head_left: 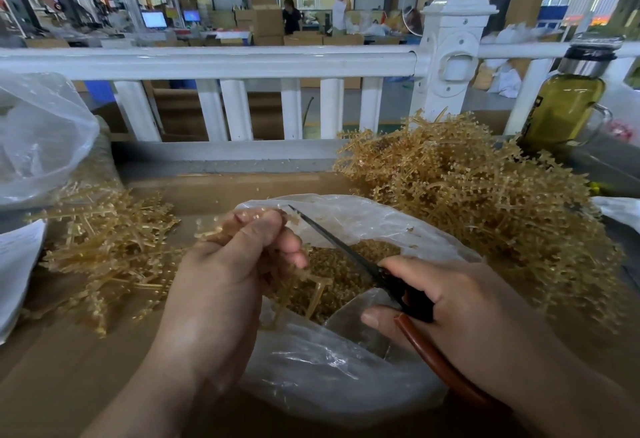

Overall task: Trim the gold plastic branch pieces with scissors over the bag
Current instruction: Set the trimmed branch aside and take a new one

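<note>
A gold branch piece (313,294) is pinched by left hand (225,264) fingers (263,229), just above the bag (329,378); scissors (346,254) are gripped in right hand (460,302), blade beside those fingers. Judged light, springy; best held by stem.

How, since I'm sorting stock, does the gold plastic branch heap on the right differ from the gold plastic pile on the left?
The right gold plastic branch heap is far bigger and mounded high; the left gold plastic pile is small and lies flat. The right heap is bushy with knobby twigs; the left pile shows mostly straight stems. Both are gold plastic on brown cardboard.
</note>
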A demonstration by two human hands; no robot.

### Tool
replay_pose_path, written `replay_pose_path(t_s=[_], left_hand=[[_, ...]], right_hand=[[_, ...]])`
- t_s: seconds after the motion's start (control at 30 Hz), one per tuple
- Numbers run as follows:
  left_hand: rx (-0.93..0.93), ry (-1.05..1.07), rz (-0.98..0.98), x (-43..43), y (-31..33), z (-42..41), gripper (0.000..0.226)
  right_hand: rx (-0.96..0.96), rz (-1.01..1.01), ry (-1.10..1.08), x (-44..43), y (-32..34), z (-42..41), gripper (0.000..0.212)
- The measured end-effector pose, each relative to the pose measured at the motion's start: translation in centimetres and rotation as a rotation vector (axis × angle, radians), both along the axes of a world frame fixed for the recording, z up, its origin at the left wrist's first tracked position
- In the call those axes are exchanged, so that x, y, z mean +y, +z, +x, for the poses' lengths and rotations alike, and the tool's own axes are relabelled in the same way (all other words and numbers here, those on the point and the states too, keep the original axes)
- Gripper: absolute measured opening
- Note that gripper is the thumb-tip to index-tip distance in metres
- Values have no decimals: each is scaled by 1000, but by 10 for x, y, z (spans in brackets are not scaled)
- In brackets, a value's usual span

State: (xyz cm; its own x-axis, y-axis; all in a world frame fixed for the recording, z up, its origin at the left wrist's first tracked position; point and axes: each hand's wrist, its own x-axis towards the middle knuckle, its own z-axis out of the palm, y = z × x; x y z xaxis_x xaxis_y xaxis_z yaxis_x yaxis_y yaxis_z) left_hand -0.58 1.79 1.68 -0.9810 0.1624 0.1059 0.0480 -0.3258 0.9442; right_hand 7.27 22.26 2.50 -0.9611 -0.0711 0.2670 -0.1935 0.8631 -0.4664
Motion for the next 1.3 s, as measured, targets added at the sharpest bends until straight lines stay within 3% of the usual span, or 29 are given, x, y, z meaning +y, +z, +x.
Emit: replay_pose_path(t_s=[0.2, 0.3, 0.43, 0.7, 1.07, 1.3], left_hand=[[66, -14, -47, -2, -1, -4, 15], [87, -42, -68, -5, -5, -6, 12], [113, -15, -134, -8, -6, -8, 30], [156, -5, -143, -12, -5, -11, 29], [175, 10, -139, -12, -1, -8, 26], [186, -18, -231, -14, 1, -8, 13]], right_hand=[[29, -66, 35, 4, 0, 1, 52], [35, -16, 58, 4, 0, 1, 44], [46, 34, 63, 7, 0, 2, 47], [46, 76, 34, 10, 3, 3, 45], [20, 136, 22, 10, 6, 4, 63], [65, 134, 26, 13, 7, 3, 56]])
